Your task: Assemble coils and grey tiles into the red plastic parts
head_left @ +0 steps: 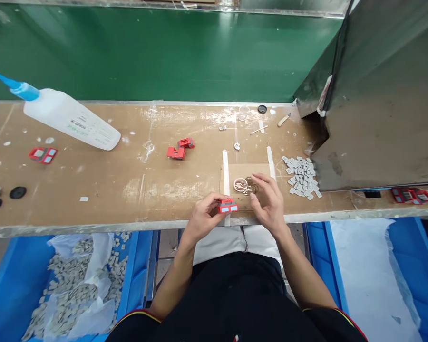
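My left hand (205, 216) pinches a small red toy car body (228, 206) with pale blue windows, just above the table's front edge. To its right, my right hand (270, 202) has thumb and fingers apart, with nothing visible between them. Right by those fingertips lies a small round dish (240, 185) with a white rim, and brownish, shiny bits beside it; what they are is too fine to make out. Beyond my right hand is a loose pile of small grey rectangular pieces (302, 176). Two more red car parts (176, 152) rest together farther left.
A white bottle (73, 118) with a blue nozzle lies at the left, near another red car part (43, 155) and black discs (17, 192). A short-handled knife (284, 119) lies at the back. A metal housing (381, 104) bounds the right. Blue bins (137, 270) stand below the table.
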`<state>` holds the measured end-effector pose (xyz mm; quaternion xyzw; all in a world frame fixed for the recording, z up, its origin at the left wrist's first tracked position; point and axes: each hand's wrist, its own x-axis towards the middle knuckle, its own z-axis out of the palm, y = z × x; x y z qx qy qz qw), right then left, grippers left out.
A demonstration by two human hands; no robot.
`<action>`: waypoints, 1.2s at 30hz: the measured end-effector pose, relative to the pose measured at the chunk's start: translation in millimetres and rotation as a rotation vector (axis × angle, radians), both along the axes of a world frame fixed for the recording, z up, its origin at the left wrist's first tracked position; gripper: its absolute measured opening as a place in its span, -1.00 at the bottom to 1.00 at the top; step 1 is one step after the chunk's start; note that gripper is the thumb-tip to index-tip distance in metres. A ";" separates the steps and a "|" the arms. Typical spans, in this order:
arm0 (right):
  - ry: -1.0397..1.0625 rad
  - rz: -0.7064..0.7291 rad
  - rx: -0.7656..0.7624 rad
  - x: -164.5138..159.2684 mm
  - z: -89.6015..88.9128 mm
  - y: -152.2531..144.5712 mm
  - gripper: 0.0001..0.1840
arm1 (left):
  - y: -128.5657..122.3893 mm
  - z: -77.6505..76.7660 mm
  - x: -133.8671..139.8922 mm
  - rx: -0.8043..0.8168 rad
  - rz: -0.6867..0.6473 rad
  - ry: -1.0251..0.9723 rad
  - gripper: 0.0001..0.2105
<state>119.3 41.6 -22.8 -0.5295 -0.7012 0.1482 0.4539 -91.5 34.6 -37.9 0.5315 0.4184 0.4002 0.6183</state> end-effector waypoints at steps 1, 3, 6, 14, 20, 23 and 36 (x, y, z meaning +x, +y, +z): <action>-0.030 -0.033 0.007 9.4 1.5 -2.6 -0.66 | 0.0 -0.2 -0.1 -0.002 0.000 0.000 -0.78; -0.109 -0.177 0.018 34.3 3.3 -6.3 -0.71 | 0.1 -0.2 -0.2 0.001 0.000 0.006 -0.78; -0.269 -0.368 -0.016 76.3 2.1 -6.2 -0.78 | 0.5 -0.1 -0.4 0.014 -0.013 0.016 -0.78; -0.757 -0.145 -0.117 115.2 -0.5 14.2 -0.79 | -0.3 -3.5 0.3 0.052 -0.027 0.035 -0.77; -1.002 -0.083 -0.037 110.9 5.1 16.3 -0.73 | -1.1 -2.1 1.1 0.093 -0.001 0.028 -0.81; -0.909 -0.087 0.022 108.4 7.3 15.4 -0.76 | -1.6 -3.2 0.9 0.096 0.001 0.033 -0.81; -0.737 0.062 -0.317 92.1 17.6 -19.9 -0.68 | -2.3 -3.0 0.3 0.086 -0.001 0.052 -0.82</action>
